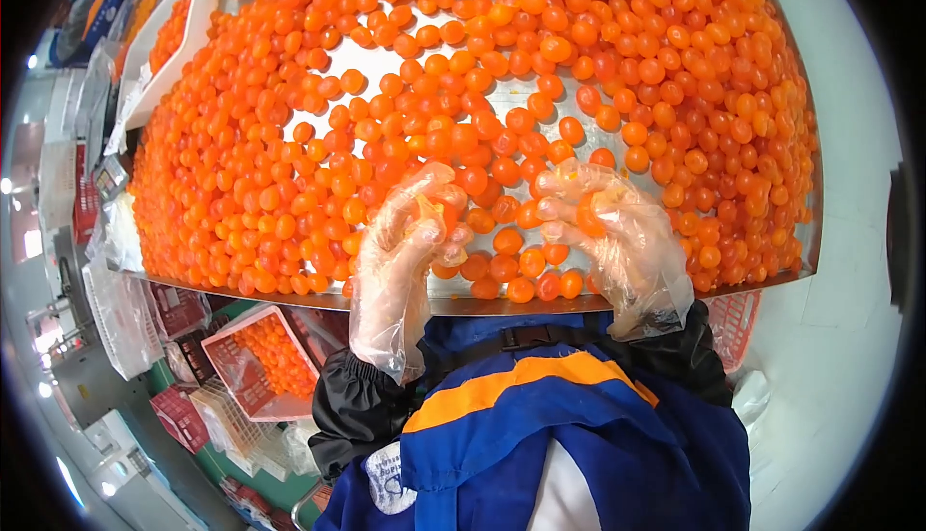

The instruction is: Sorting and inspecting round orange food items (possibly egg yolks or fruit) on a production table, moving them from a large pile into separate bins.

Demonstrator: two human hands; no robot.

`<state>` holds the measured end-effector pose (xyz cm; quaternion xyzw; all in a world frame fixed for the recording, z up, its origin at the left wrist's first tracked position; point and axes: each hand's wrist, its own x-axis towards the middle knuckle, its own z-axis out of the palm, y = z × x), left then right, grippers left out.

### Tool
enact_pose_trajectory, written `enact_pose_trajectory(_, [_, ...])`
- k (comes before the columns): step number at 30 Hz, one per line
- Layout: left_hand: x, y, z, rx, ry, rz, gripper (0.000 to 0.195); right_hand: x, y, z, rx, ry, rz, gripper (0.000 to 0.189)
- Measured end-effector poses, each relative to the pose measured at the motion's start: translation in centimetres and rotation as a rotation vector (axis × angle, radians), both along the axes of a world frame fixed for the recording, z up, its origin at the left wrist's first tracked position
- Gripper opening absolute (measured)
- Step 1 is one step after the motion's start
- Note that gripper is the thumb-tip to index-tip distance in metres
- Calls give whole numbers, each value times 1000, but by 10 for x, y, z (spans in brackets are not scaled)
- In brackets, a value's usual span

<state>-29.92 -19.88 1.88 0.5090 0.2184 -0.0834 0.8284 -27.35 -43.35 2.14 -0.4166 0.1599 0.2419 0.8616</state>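
Note:
Many round orange balls, which look like salted egg yolks point(506, 241), lie over a metal-edged table point(499, 305). My left hand point(409, 241), in a clear plastic glove, curls its fingers around an orange yolk point(450, 216) near the table's front edge. To its right, my right hand point(615, 231), gloved the same way, has bent fingers around another yolk point(589, 216). Several loose yolks lie between the two hands. The hands are apart, with their wrists over the front rim.
White trays point(173, 61) with more yolks stand at the upper left. A pink plastic crate point(260, 404) holding yolks is below the table at left, near stacked baskets point(224, 415). A pink basket point(734, 328) is at lower right, beside the pale wall point(839, 169).

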Motion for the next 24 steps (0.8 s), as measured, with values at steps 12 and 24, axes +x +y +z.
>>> enact_pose_trajectory(12, [-20, 27, -11, -70, 4, 255, 43, 14, -3, -6, -1031, -541, 226, 27])
enact_pose_trajectory(24, [-49, 40, -12, 95, -82, 438, 34, 30, 88, -48, -1160, -1546, 921, 29])
